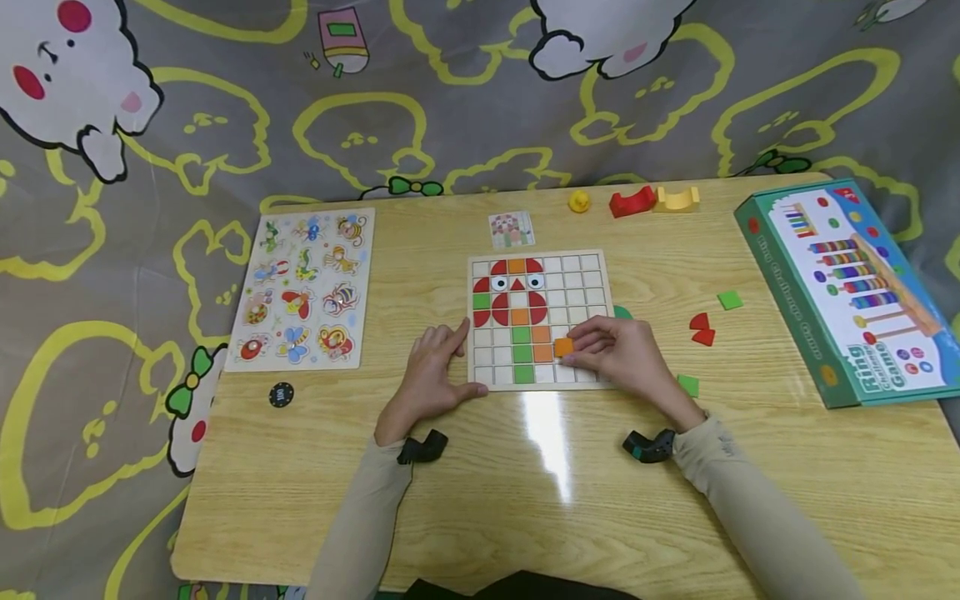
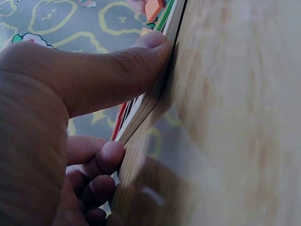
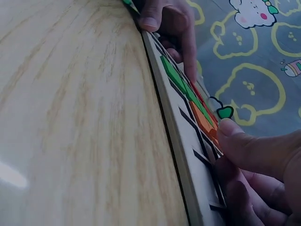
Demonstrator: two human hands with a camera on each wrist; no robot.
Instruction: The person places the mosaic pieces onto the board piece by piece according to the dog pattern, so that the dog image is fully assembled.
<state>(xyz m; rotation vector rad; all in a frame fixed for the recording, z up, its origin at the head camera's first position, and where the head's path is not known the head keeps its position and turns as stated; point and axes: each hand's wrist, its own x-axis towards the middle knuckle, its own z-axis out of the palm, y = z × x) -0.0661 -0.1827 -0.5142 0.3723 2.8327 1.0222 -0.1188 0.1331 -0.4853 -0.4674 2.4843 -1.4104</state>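
Observation:
A square grid board [image 1: 583, 377] lies on the table, partly filled with red, green and orange pieces that form a face with two eyes. My right hand [image 1: 626, 354] pinches an orange square tile [image 1: 562, 347] between thumb and fingers, over the grid beside two orange tiles [image 1: 542, 343]. In the right wrist view, the thumb [image 3: 249, 146] is close above the board. At the board's near left corner, my left hand [image 1: 433, 375] has its thumb along the front edge and a finger by the left side. The left wrist view shows that thumb [image 2: 136, 63] touching the rim.
Green squares [image 1: 730, 299] and red pieces [image 1: 702, 336] lie to the right. Behind the board are a pattern card [image 1: 512, 229], a yellow duck [image 1: 578, 201] and red and yellow blocks [image 1: 632, 202]. An insect puzzle [image 1: 365, 287], a black disc [image 1: 281, 394] and a game box [image 1: 798, 317] flank it.

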